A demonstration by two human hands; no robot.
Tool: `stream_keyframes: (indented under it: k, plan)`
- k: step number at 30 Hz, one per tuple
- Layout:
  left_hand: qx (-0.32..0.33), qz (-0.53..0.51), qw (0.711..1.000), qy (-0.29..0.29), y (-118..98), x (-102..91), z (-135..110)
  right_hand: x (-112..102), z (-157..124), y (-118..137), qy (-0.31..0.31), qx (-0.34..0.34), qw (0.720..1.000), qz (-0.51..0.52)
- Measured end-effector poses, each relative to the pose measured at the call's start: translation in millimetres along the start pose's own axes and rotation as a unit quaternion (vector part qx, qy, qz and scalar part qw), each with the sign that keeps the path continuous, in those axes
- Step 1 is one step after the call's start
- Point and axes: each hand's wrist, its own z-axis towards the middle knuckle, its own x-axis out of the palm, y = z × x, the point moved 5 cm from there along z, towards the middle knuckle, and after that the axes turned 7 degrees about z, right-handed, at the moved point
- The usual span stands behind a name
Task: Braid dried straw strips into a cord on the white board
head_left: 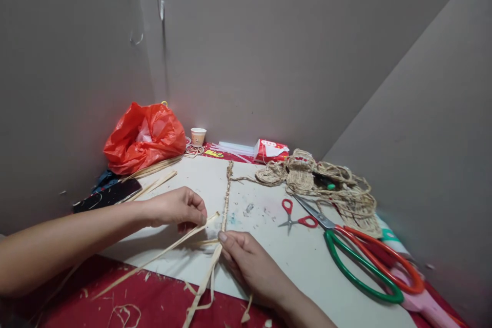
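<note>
Broadly, a white board (307, 277) spans a red-covered worktop (154, 307). At the far left sits a red plastic bag (154, 138); on the right lie large scissors (326, 222) (one handle loop green, the other orange). Between them, the left hand (172, 210) has its fingers pinched on a pale strip (165, 252), while the right hand's (253, 261) fingers grip the near end of a thin braid (226, 200) lying on the board. Small red-handled scissors (291, 222) rest right of it.
</note>
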Motion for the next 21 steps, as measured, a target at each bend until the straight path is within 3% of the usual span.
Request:
stream_keyframes:
  k: [5,14,21]
  plan:
    - [0.039,-0.025,0.999,0.012,0.3,17.8,10.5,-0.6,0.9,3.0,0.002,-0.011,1.000,0.025]
    - [0.061,-0.017,0.998,-0.006,3.6,24.6,9.9,2.1,-0.3,5.4,0.008,-0.018,0.999,0.037]
    - [0.048,-0.091,0.995,0.021,0.2,33.2,8.2,-1.1,1.4,2.6,-0.020,-0.021,0.999,0.025]
